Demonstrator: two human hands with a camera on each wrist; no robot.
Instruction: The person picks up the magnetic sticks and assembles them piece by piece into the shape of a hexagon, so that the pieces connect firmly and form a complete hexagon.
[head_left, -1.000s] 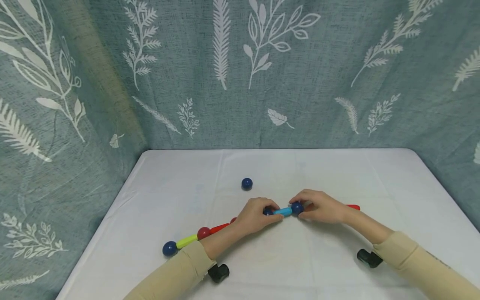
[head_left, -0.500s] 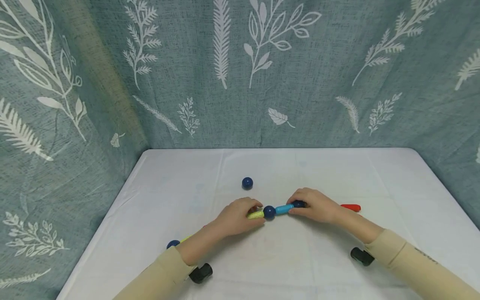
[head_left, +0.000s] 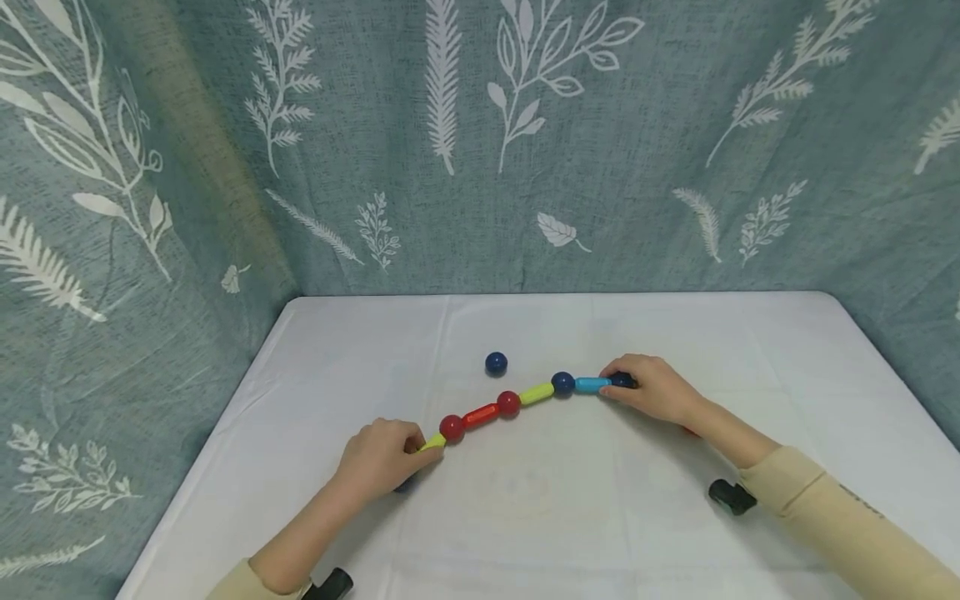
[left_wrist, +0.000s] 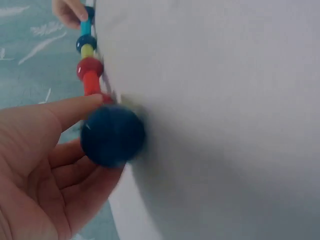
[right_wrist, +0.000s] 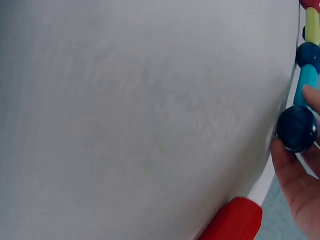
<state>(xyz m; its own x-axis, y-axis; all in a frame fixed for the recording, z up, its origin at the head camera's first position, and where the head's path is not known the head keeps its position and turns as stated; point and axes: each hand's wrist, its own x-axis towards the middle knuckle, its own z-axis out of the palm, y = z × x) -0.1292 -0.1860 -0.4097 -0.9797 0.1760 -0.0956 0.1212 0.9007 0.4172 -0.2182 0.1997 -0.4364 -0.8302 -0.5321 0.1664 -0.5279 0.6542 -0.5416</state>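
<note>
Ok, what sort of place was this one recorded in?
Probably a makeshift indoor recording booth: a white cloth-covered table, a blue-grey fabric curtain printed with white leaves hanging around its far side, and a small black device, likely the wrist camera, by the beige right cuff.

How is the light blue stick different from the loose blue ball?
The stick is long and narrow, while the loose ball is round. The stick is light blue; the loose ball is dark blue. The stick sits in the chain, whose end the right hand holds, while the loose ball lies apart, untouched. Both are shades of blue.
</note>
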